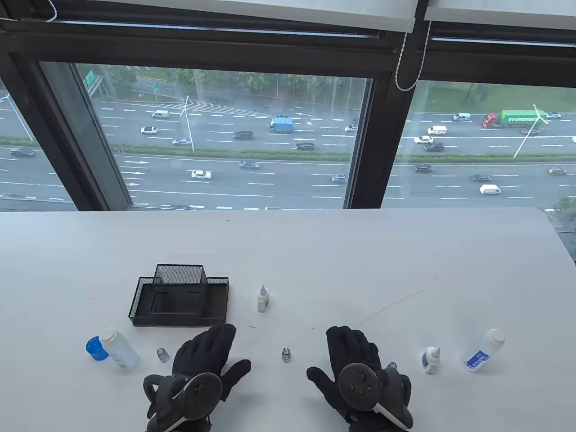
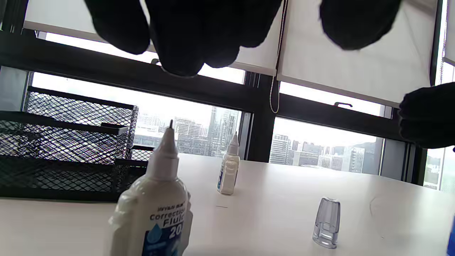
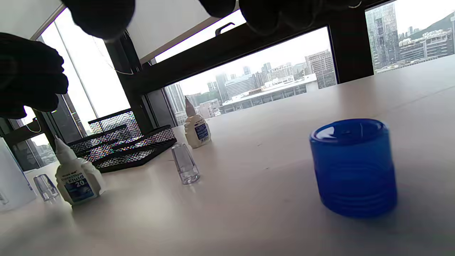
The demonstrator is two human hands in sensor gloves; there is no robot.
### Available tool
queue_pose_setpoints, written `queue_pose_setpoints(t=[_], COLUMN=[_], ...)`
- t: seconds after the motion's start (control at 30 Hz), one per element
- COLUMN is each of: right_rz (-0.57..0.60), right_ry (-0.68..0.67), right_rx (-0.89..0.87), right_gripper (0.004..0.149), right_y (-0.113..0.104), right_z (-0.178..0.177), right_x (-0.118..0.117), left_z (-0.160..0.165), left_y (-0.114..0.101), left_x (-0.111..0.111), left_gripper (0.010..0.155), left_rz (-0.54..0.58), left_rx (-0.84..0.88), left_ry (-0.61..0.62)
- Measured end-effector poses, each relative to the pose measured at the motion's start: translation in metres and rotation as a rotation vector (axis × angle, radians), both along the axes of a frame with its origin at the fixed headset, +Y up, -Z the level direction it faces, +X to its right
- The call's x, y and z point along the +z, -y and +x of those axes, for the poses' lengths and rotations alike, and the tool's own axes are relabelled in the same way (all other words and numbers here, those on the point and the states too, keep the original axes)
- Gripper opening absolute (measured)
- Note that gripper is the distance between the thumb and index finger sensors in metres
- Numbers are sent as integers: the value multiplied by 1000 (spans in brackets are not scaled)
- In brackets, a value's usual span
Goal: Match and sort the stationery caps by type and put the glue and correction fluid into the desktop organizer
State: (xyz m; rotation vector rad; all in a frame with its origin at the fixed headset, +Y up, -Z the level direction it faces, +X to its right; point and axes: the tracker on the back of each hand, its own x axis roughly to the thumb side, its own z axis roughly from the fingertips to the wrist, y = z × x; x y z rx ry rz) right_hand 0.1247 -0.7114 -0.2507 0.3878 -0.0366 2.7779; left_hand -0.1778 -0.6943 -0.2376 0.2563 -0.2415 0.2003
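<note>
Both hands rest flat on the desk [image 1: 405,252], fingers extended; the left hand [image 1: 204,360] and right hand [image 1: 355,364] hold nothing, so each grip is fully open. Taking the point between the hands as clock centre: a clear cap [image 1: 286,354] stands at the centre, an uncapped correction fluid bottle [image 1: 263,299] at 12 o'clock, the mesh organizer [image 1: 180,295] at 10 o'clock. A second clear cap [image 1: 162,355], a glue bottle [image 1: 120,350] and a blue cap [image 1: 96,348] lie at 9 o'clock; a second correction bottle [image 1: 431,360] and second glue bottle [image 1: 482,351] at 3 o'clock. Recommended procedure: pinch the centre cap by its sides, keep the bottle upright with the other hand, align cap over nozzle, then press down.
</note>
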Motion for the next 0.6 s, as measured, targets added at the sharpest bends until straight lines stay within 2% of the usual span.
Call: queue_pose_setpoints(t=[0.6], right_rz=[16], right_ry=[-5], right_rx=[-20], right_gripper=[83], right_y=[-3], right_z=[-2], right_x=[2], left_z=[11], left_y=[2], left_x=[2], left_gripper=[75], left_rz=[11], left_rx=[-74], left_ry=[27])
